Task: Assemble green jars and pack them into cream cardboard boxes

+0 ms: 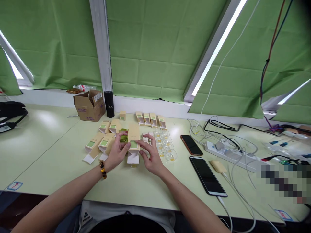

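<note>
Between my hands is a small beige cardboard box [133, 131] with a green label, its white end flap hanging open toward me. My left hand [118, 152] grips its left side, with the thumb near the label. From the right, my right hand [152, 157] presses its fingertips against the box's other side. Green pieces [123, 135] lie just behind my left fingers. Several clear plastic cups [167, 147] with yellow centres stand in rows right of my right hand. Below the flap, part of something clear and yellowish [133, 165] shows, mostly hidden.
Similar open boxes [93, 145] lie left of my hands, and more boxes [153, 120] stand in a back row. A carton [89, 106] and black cylinder [109, 103] are behind. To the right lie two phones [207, 176], a power strip [230, 155] and tangled cables.
</note>
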Available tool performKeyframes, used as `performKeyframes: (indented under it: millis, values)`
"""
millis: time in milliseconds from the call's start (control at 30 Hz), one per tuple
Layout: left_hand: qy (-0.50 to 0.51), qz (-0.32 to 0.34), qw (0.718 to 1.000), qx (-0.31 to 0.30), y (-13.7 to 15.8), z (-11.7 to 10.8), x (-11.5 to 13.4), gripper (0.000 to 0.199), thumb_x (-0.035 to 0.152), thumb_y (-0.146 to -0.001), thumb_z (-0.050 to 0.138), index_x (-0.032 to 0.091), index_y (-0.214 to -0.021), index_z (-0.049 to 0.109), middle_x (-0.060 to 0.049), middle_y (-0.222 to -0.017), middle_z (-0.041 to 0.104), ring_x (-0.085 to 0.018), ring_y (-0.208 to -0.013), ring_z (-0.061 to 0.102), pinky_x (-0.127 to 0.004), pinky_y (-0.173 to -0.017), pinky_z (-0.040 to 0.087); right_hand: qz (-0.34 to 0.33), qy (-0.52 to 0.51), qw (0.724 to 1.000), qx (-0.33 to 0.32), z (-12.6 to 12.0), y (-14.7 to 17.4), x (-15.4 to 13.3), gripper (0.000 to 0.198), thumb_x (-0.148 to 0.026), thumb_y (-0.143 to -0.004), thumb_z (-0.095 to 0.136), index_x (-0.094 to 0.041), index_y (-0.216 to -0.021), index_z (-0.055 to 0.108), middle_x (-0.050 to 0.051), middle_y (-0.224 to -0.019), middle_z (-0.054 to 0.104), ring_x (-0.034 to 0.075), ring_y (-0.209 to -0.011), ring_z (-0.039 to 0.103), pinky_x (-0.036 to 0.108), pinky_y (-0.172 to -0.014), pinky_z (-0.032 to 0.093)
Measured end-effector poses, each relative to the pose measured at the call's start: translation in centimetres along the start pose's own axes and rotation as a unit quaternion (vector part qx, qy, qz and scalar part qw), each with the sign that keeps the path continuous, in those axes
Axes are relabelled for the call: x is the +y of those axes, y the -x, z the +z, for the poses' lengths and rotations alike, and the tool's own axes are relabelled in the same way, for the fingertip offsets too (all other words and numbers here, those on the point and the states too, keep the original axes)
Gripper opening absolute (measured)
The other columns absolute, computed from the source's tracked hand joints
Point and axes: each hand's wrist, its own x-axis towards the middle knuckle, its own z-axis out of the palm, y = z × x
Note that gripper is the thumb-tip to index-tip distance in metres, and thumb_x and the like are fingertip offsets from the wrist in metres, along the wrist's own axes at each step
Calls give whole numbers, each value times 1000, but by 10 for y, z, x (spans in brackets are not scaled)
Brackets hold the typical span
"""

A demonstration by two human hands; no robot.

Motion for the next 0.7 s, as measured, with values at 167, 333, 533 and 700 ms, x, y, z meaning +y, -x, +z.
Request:
performKeyframes:
  millis: [167,333,533,700]
  values:
    - [-11,13,1000,-25,3,-1,5,49,50,-103,57,27,-144,43,-13,-146,54,-14,-84,68,-28,-71,56,20,-84,996,20,0,-2,0,37,-28,-103,57,-37,-138,65,10,-145,35,29,-147,43,51,-117,54]
    - [-97,69,992,-41,7,-5,11,48,44,-98,66,28,-142,56,-13,-167,25,-18,-100,66,-37,-91,58,39,-166,984,41,-2,-5,3,40,-37,-99,68,-37,-139,64,8,-141,34,23,-120,66,48,-114,55]
    - [-147,86,985,-25,7,-4,10,39,36,-95,71,26,-131,62,-14,-164,29,-17,-96,67,-38,-86,60,55,-190,980,22,-1,-4,4,45,-39,-95,74,-36,-139,65,7,-138,33,21,-114,68,45,-109,57]
    - [-138,71,988,-6,7,-1,5,36,33,-96,71,26,-130,62,-13,-160,33,-16,-96,68,-38,-89,60,63,-193,979,20,1,-4,5,47,-41,-95,74,-35,-140,64,7,-137,34,19,-107,70,44,-104,60]
